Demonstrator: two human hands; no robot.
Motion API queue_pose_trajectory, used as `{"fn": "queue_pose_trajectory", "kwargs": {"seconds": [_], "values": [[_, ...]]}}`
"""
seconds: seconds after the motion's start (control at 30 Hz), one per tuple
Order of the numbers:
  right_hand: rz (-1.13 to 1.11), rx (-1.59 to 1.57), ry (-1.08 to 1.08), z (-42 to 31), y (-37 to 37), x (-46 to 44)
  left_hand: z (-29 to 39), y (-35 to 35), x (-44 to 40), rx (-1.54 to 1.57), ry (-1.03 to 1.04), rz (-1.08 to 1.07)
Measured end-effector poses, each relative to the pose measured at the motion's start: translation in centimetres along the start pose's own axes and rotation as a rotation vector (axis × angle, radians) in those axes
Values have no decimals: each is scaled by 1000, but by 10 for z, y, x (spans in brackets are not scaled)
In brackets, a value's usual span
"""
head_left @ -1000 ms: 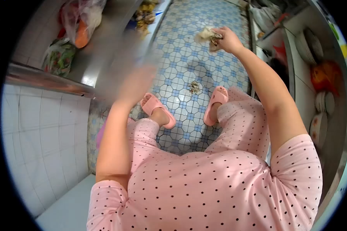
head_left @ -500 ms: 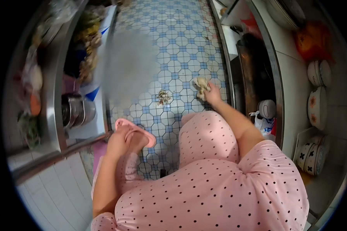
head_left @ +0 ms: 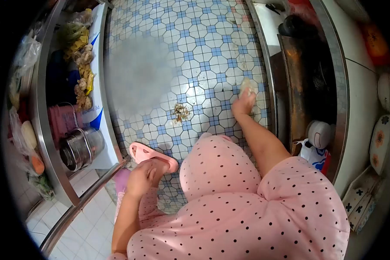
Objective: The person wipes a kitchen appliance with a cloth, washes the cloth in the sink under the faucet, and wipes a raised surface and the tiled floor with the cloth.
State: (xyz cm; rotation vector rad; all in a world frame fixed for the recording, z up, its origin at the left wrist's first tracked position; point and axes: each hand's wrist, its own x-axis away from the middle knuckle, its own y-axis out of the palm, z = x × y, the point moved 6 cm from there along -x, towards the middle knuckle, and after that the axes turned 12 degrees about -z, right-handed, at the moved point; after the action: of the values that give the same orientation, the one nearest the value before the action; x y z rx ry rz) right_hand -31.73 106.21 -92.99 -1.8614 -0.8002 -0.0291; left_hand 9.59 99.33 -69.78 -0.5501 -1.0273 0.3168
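My right hand [head_left: 245, 103] is closed on a pale, crumpled cloth [head_left: 247, 86], down at the tiled floor [head_left: 195, 56] beside the right-hand unit. The cloth is slightly blurred and part of it is hidden by my fingers. Left of it, on the tiles, lies a small heap of brown and whitish scraps [head_left: 180, 113]. My left hand [head_left: 142, 175] rests over my left lower leg with its fingers curled in, and nothing shows in it. Just beyond it is my foot in a pink slipper [head_left: 171, 164].
On the left, a metal-edged shelf [head_left: 41, 108] holds vegetables, garlic bulbs [head_left: 83, 56] and a glass-sided pot [head_left: 82, 149]. Along the right runs a unit with a dark interior, a white round container [head_left: 320, 133] and a plastic bag [head_left: 314, 154]. Patterned dishes [head_left: 379, 141] stand farther right.
My right hand has moved the cloth rightward along the floor, nearer the right-hand unit. My left hand stays by my leg, fingers more curled. The whole view has shifted a little.
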Motion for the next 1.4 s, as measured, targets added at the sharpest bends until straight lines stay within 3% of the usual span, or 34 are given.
{"fn": "queue_pose_trajectory", "kwargs": {"seconds": [0.07, 0.1, 0.13, 0.2, 0.3, 0.33, 0.43, 0.57, 0.7, 0.8, 0.87, 0.97, 1.07, 1.1, 1.17, 1.2, 1.27, 1.33, 1.4], "values": [[-244, -341, -96, -20, 38, -5, 17, -5, -10, 8, 65, -6], [-230, -148, -411, -41, 75, 4, 24, -9, -15, 14, 98, -5], [-452, -269, -429, -73, 80, 23, 26, -10, -20, 1, 118, 3], [-538, -360, -527, -99, 74, 47, 26, -11, -29, -29, 167, 22], [-103, -314, -714, -82, 57, 48, 28, -25, -27, -9, 122, 35], [5, -329, -686, -61, 29, 41, 19, -24, -25, -25, 119, 45], [38, -363, -149, 13, -35, 22, -12, -13, -19, -51, 84, 51], [17, -184, 337, 40, -34, -31, -24, 2, -13, -29, 35, 8], [145, -123, -367, -50, -2, -72, -12, 6, -4, -6, 19, -45], [-323, -389, -426, -114, 78, -69, -11, 7, 4, -3, -8, -39], [-635, -320, -596, -143, 116, -11, -14, 8, 8, -5, -20, -24], [-841, 64, -1137, -146, 135, 86, -11, 4, 11, 13, -35, -5], [-720, -207, -1043, -125, 106, 91, -25, 9, 12, -1, 0, 6], [-584, -345, -1058, -120, 86, 76, -28, 7, 11, 29, -9, 5], [-294, -284, -1015, -94, 25, 30, -31, 9, 11, 94, -31, -5], [-42, -15, -949, -59, 13, 6, -31, 12, 12, 54, -46, -26], [91, -34, -520, -21, -48, -25, -30, 12, 6, -38, -61, -49], [159, 140, -431, 6, -28, -22, -20, 8, -1, -7, -12, -49], [-40, 150, -408, 6, -5, -6, -11, 5, -5, 21, 40, -34]]}}
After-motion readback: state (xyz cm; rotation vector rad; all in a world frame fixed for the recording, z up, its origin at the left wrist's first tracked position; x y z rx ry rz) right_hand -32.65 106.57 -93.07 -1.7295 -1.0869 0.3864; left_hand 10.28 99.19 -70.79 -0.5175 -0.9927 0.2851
